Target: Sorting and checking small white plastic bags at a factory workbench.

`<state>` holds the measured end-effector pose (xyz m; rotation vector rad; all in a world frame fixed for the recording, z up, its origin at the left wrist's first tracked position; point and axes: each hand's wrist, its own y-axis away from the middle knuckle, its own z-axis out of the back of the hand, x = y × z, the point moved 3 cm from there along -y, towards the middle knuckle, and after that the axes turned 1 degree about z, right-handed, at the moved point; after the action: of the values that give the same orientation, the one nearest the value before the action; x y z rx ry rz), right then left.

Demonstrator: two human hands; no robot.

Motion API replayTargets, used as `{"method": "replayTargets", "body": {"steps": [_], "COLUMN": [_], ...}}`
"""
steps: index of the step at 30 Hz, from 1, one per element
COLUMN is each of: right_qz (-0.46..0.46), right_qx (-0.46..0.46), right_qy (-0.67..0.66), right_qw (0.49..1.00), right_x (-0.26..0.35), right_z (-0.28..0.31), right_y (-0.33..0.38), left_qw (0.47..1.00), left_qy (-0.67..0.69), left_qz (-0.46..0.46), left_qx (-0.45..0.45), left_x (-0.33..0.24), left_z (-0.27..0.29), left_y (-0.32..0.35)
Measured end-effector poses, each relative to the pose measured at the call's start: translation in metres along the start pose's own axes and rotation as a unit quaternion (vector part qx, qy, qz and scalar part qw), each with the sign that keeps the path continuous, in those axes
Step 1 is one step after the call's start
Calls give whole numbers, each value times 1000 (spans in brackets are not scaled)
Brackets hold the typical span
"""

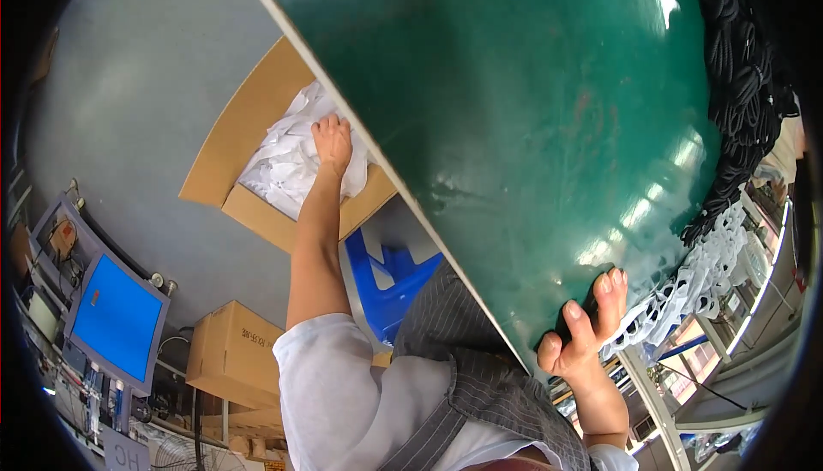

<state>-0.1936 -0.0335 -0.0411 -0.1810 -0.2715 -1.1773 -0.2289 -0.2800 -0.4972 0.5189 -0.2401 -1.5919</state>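
My left hand [333, 141] reaches down beside the green table [514, 111] into an open cardboard box [249, 111] on the floor. Its fingers dig into the crumpled white fabric pieces [283, 162] that fill the box. My right hand [587, 325] rests on the near part of the table with its fingers spread. A small dark shape shows under its palm, and I cannot tell what it is. White lace trim [703, 282] lies just beyond its fingertips.
A heap of black cord [741, 85] lies along the table's far side. A blue plastic stool [390, 278] stands under the table by my legs. A closed carton [230, 351] and a blue-lit monitor [117, 317] stand on the grey floor side.
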Motion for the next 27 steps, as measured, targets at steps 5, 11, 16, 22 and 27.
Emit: {"method": "replayTargets", "body": {"steps": [5, 11, 16, 22, 27], "right_qz": [-14, -33, 6, -7, -6], "right_qx": [-15, -23, -86, -193, -302], "right_qy": [0, -16, -51, -108, 5], "right_qw": [1000, 999, 995, 975, 953], "right_x": [-2, 0, 6, -8, 9], "right_z": [1, 4, 8, 17, 42], "right_y": [-4, -18, -18, 6, 87], "left_qw": [946, 914, 872, 825, 705], "left_qy": [216, 287, 415, 526, 702], "left_qz": [-114, -70, 42, -48, -56], "left_qx": [-212, -278, -256, -203, -84], "left_x": [-8, 16, 19, -49, -138], "left_z": [71, 116, 169, 293, 358], "left_y": [44, 134, 200, 257, 297]}}
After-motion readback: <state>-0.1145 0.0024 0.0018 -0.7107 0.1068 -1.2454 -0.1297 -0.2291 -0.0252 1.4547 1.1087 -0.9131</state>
